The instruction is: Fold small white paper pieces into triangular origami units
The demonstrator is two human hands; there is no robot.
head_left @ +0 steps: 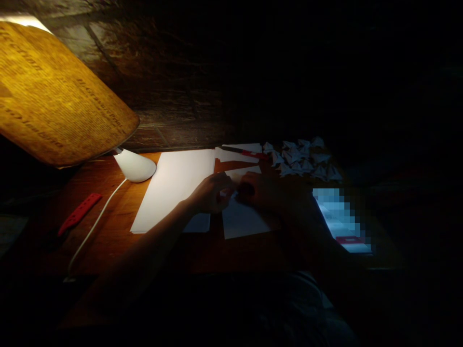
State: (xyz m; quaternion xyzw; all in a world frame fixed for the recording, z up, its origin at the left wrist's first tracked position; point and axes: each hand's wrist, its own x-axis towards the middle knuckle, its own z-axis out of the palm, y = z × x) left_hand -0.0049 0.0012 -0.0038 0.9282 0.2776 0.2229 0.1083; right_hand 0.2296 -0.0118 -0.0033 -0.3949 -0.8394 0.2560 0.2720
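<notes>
My left hand (216,190) is over the middle of the table, its fingers closed on a small piece of folded white paper (224,193). Right beside it, my right hand (253,185) is in shadow with curled fingers that meet the same paper. The fold itself is mostly hidden and too dark to make out. Beneath both hands lies a white sheet (244,221). A larger stack of white paper (184,178) rests to the left, partly under my left wrist.
Several folded paper shapes (292,155) cluster at the back right. A red-handled tool (249,153) lies on smaller sheets (235,155). The lamp (135,166) with its printed shade (68,101), a white cord (99,217) and a red strip-like object (79,212) are left; a lit screen (336,217) is right.
</notes>
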